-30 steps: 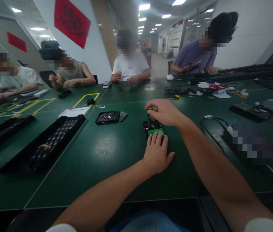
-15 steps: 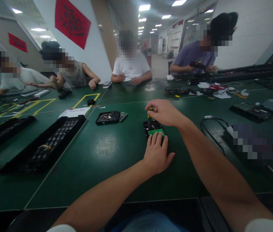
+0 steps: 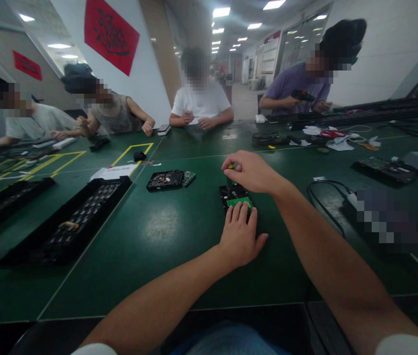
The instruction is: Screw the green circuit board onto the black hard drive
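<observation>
A black hard drive [image 3: 231, 193] with a green circuit board lies on the green table [image 3: 164, 231] in front of me. My left hand [image 3: 240, 234] rests flat on its near end, fingers stretched over the board. My right hand [image 3: 251, 171] is closed around a small screwdriver [image 3: 230, 170] with a yellow-and-black handle, held upright with its tip down on the drive's far end.
A second opened drive [image 3: 166, 179] lies to the left, beside a long black tray [image 3: 64, 224]. Cables and a power strip [image 3: 342, 197] lie at the right. Several people sit working along the far side. More boards and tools lie at the far right.
My hands have barely moved; the screwdriver handle has shifted slightly within my right fingers. The people across the table have moved their arms.
</observation>
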The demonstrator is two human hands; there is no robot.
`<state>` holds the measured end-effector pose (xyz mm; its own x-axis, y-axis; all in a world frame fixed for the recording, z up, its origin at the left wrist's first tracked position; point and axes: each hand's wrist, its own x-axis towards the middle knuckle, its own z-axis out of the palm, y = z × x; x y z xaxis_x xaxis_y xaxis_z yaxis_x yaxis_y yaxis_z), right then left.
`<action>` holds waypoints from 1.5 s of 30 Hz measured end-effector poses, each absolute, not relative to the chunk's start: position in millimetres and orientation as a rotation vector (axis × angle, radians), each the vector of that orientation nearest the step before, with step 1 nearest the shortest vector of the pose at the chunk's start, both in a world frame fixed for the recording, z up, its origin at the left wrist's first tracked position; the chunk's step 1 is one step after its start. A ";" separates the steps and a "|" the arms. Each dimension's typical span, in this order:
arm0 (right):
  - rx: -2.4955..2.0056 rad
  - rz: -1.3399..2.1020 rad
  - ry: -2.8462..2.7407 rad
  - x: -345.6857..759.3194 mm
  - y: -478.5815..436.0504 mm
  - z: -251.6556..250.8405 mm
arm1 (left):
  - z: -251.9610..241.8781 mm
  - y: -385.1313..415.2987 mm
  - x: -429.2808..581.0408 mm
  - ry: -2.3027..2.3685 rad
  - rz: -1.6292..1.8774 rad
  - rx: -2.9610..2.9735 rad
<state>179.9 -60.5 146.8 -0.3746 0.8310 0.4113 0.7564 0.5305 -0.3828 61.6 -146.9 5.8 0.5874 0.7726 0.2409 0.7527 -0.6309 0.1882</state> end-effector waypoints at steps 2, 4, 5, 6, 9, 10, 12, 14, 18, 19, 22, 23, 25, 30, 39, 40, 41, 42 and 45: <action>-1.259 0.159 -2.230 180.2 -59.9 146.9 | 5.5 -146.6 61.6 1.318 0.462 2.741; -1.248 0.167 -2.254 181.0 -58.7 146.6 | 5.0 -146.5 61.6 1.320 0.466 2.742; -1.242 0.180 -2.261 181.3 -58.1 146.3 | 4.8 -146.5 61.6 1.321 0.469 2.741; -1.235 0.195 -2.261 181.6 -57.5 145.9 | 4.6 -146.5 61.6 1.320 0.472 2.742; -1.235 0.224 -2.231 181.6 -57.5 144.7 | 4.3 -146.6 61.7 1.314 0.479 2.739; -1.248 0.226 -2.222 181.3 -58.0 144.6 | 4.3 -146.6 61.8 1.312 0.479 2.740; -1.278 0.225 -2.214 180.3 -59.6 144.7 | 4.5 -146.5 62.0 1.312 0.479 2.739; -1.290 0.226 -2.220 179.1 -61.2 145.5 | 4.8 -146.5 62.2 1.313 0.478 2.740; -1.336 0.216 -2.196 177.1 -62.9 147.2 | 5.5 -146.9 62.0 1.314 0.479 2.734; -1.354 0.210 -2.183 176.8 -62.9 147.4 | 5.5 -146.9 61.9 1.317 0.480 2.731; -1.376 0.197 -2.160 176.5 -62.3 147.5 | 4.6 -146.6 61.8 1.320 0.480 2.728; -1.370 0.197 -2.164 176.5 -62.1 147.4 | 4.2 -146.3 61.9 1.319 0.480 2.730; -1.345 0.195 -2.179 176.6 -61.5 146.8 | 3.5 -145.9 62.2 1.314 0.480 2.733; -1.262 0.184 -2.217 177.4 -59.6 144.5 | 4.9 -146.2 62.5 1.318 0.467 2.732; -1.267 0.247 -2.191 178.5 -62.6 146.6 | 6.1 -146.6 62.3 1.317 0.475 2.732; -1.282 0.244 -2.181 178.3 -63.0 146.7 | 6.3 -146.6 62.3 1.318 0.475 2.730; -1.293 0.236 -2.175 178.0 -62.9 146.7 | 6.5 -146.5 62.2 1.317 0.474 2.729; -1.295 0.228 -2.177 177.9 -62.5 146.5 | 6.7 -146.5 62.1 1.314 0.474 2.728; -1.262 0.197 -2.210 178.3 -59.7 145.1 | 6.7 -146.3 61.6 1.307 0.474 2.731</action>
<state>178.3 -59.7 145.1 -0.3838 0.8269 0.4111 0.7411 0.5414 -0.3971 61.6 -146.3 6.7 0.5889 0.7710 0.2426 0.7472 -0.6337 0.2004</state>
